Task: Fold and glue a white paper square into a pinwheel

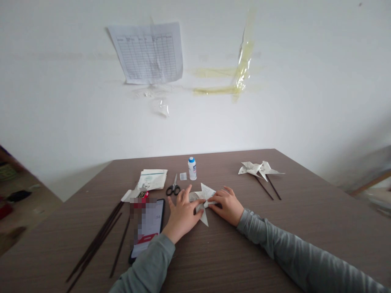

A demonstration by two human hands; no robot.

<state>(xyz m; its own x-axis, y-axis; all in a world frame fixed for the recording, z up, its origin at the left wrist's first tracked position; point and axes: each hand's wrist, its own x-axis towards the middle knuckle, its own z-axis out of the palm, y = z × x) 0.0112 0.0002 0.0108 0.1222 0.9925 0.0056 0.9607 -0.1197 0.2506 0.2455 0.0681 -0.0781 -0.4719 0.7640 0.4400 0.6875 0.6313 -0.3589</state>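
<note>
A pinwheel of printed paper [208, 191] lies low over the table between my two hands, its pointed blades spread out. My left hand [185, 213] pinches it near the centre with thumb and index finger, the other fingers raised. From the other side, my right hand [227, 203] closes its fingertips on a folded blade. Part of the paper is hidden under the fingers. Just beyond my left hand are black-handled scissors [173, 189], a small clear plastic box [183, 176] and a white bottle with a blue cap [192, 169].
Two paper pinwheels on dark sticks [259, 169] lie at the right back. To the left are a stack of paper pieces [152, 180], a phone [149, 228] and several dark sticks [99, 240]. A white wall [214, 126] rises behind the table [305, 215].
</note>
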